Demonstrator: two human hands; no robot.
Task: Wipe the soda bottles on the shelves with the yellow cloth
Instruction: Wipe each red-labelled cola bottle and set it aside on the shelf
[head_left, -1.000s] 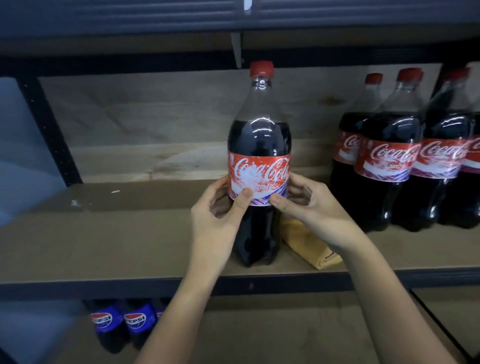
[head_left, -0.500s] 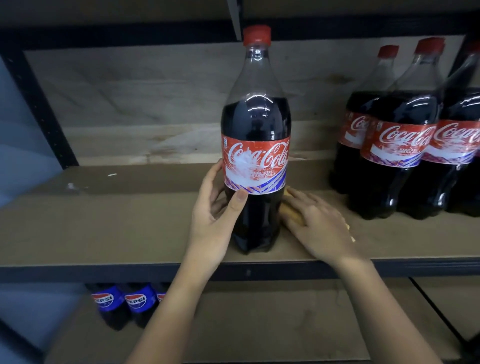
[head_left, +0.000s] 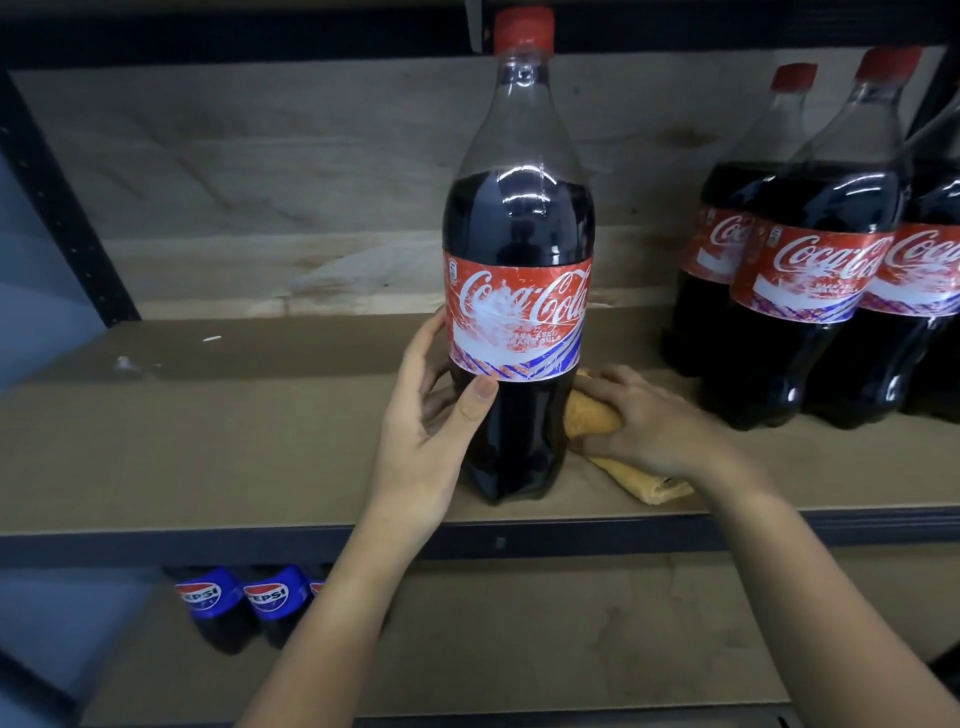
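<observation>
Curling over the yellow cloth (head_left: 592, 415), the fingers of the right hand (head_left: 660, 423) are gathering it on the shelf (head_left: 208, 441) just beside the bottle (head_left: 517, 291), which is steadied upright by the left hand (head_left: 428, 431); the cloth should be bunched firmly before wiping.

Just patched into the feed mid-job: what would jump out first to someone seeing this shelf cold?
A tall Coca-Cola bottle stands upright near the front edge of the middle shelf, the left hand gripping it below the label. Just right of its base, the right hand grasps the yellow cloth lying on the shelf. More Coca-Cola bottles cluster at the right, and Pepsi bottles stand on the shelf below.
</observation>
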